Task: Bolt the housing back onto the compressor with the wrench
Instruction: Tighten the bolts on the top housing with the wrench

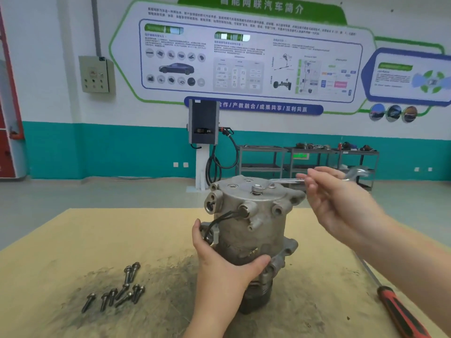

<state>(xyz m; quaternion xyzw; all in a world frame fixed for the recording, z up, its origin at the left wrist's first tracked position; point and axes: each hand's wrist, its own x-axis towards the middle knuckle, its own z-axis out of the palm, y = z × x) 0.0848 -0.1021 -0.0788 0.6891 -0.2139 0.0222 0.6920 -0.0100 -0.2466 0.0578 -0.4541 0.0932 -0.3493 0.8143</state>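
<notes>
Here, a loose cluster of dark steel flanged bolts point(117, 287) is lying on the stained tan wooden tabletop point(73, 240), well apart from its left edge. The left hand point(223, 258) is curling its fingers and thumb around the lower side of the upright grey cast-metal compressor point(253, 230), which is standing mid-table. On its bolted-on housing point(256, 191), the ring end of a silver combination wrench point(288, 182) is sitting over a bolt; the right hand point(339, 201) is pinching the shank with its other fingers spread. A red-and-black-handled screwdriver point(400, 313) is lying near the right edge.
</notes>
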